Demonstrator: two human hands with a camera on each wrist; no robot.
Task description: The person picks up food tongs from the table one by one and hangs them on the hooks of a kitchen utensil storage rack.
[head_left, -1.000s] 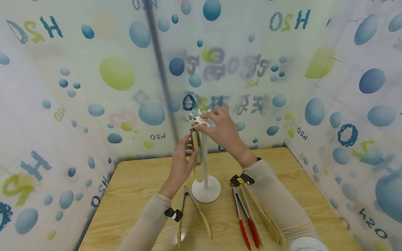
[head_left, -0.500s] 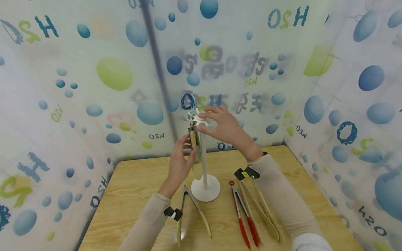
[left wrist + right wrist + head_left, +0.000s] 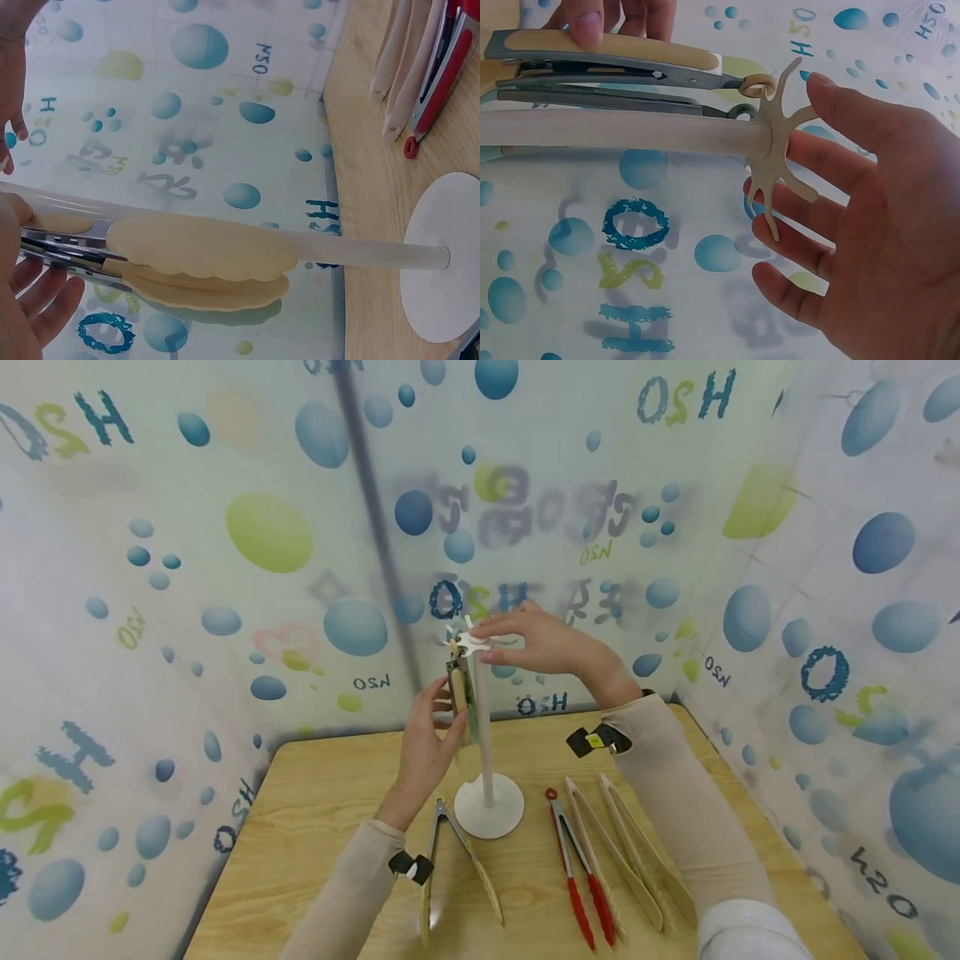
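Pinching the beige tongs [image 3: 199,244] by the handle with the left hand [image 3: 426,747], up under the hooks [image 3: 801,189] of the white stand [image 3: 484,727], toward the back edge of the tabletop [image 3: 315,810]. Lightly holding the stand's top with the right hand [image 3: 551,643]. Getting the ring onto a hook, or nearly there, by the look of it. Showing green tongs [image 3: 259,313] just behind, probably hung. Seemingly leaving for later silver-armed tongs [image 3: 487,891] in front, plus red tongs [image 3: 602,906] and two pale pairs [image 3: 639,896] toward the right edge.
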